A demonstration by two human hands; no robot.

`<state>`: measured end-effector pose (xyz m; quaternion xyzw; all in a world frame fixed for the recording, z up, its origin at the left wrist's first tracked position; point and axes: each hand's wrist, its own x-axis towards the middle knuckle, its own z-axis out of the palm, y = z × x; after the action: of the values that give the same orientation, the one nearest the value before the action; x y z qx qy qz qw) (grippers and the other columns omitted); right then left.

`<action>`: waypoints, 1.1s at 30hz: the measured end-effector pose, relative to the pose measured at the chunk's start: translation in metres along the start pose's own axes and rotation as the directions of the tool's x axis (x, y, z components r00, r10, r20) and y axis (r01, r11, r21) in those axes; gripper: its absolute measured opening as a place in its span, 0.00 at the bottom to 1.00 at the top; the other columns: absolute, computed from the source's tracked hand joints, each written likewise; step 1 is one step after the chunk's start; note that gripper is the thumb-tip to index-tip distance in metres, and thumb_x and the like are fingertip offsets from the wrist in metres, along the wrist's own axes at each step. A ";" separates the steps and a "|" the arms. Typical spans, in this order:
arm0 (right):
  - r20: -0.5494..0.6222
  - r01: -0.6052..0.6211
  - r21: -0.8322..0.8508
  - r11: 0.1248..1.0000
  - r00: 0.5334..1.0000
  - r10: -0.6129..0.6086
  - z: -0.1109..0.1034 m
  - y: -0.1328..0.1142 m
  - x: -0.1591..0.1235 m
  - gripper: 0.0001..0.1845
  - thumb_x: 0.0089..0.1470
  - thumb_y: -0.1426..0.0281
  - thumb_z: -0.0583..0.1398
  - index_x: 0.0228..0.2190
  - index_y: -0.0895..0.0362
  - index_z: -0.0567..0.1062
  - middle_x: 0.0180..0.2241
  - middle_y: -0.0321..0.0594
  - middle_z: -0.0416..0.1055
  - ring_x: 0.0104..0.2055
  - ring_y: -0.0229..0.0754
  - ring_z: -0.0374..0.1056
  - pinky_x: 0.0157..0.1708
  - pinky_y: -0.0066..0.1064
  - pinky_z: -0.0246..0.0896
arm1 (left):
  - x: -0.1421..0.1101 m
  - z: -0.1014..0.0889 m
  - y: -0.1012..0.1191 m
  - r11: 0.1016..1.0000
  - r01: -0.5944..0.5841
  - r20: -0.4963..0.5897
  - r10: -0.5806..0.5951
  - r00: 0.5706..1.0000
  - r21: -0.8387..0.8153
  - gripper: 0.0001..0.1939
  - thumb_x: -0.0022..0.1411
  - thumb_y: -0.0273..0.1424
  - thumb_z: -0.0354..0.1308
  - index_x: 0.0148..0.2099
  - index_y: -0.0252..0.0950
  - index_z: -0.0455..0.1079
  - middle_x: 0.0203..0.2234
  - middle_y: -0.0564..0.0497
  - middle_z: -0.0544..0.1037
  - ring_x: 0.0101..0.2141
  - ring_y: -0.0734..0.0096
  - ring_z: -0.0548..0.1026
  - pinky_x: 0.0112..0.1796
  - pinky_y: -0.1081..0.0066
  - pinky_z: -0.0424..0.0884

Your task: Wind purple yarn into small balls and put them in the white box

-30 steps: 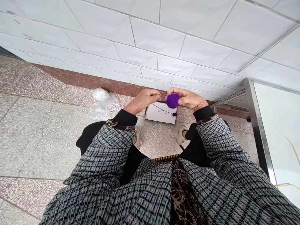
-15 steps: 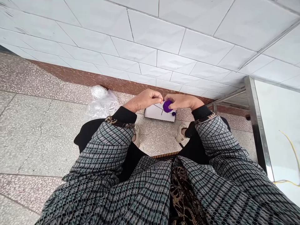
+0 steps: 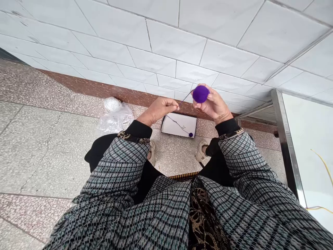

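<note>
My right hand (image 3: 213,105) grips a purple yarn ball (image 3: 200,94), its fingers wrapped round the far and lower sides. From the ball a dark strand of purple yarn (image 3: 185,99) runs down and left to my left hand (image 3: 161,110), whose thumb and forefinger pinch it. Past the pinch, the strand drops into a shallow white box (image 3: 173,127) on the floor between my feet. Inside the box, near its lower right corner, lies a much smaller purple yarn ball (image 3: 190,134), with the strand trailing towards it.
Left of the box, a clear plastic bag (image 3: 114,119) and white yarn balls (image 3: 112,103) rest on the speckled floor. A tiled wall (image 3: 163,48) rises just ahead. At the right stands a metal-framed table (image 3: 288,146) with a yellow cord (image 3: 325,165) on its white top.
My right hand has lifted the purple ball up and right, away from my left hand, and turned so the ball shows more. The strand between the hands is longer.
</note>
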<state>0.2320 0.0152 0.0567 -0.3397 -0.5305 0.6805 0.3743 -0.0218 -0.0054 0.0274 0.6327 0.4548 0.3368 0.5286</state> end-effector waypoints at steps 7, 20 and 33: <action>-0.196 -0.045 -0.412 0.910 0.980 -0.040 0.006 0.021 0.019 0.26 0.49 0.59 0.70 0.42 0.52 0.63 0.41 0.39 0.67 0.41 0.43 0.65 0.39 0.33 0.66 | -0.003 0.009 0.018 0.959 -0.166 0.228 0.113 0.967 0.228 0.08 0.66 0.25 0.61 0.34 0.34 0.80 0.29 0.52 0.81 0.32 0.71 0.76 0.40 0.70 0.68; -0.249 0.061 -0.290 0.955 0.959 -0.136 0.002 -0.014 0.033 0.26 0.52 0.61 0.72 0.41 0.52 0.61 0.44 0.39 0.66 0.43 0.41 0.69 0.40 0.31 0.69 | 0.038 0.011 0.023 0.974 -0.115 0.402 0.027 0.915 0.195 0.09 0.65 0.25 0.58 0.31 0.35 0.75 0.26 0.53 0.75 0.30 0.72 0.69 0.38 0.70 0.63; 0.289 -0.158 0.057 0.986 0.948 0.135 0.000 0.012 0.012 0.29 0.46 0.64 0.75 0.45 0.56 0.69 0.37 0.35 0.72 0.31 0.35 0.68 0.30 0.27 0.67 | 0.038 -0.018 0.015 0.999 0.011 0.231 0.000 0.973 -0.048 0.07 0.64 0.27 0.63 0.32 0.33 0.76 0.21 0.55 0.68 0.24 0.76 0.64 0.32 0.73 0.62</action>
<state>0.2246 0.0234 0.0442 -0.2620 -0.5247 0.7686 0.2557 -0.0209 0.0363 0.0434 0.6532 0.3837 0.2707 0.5940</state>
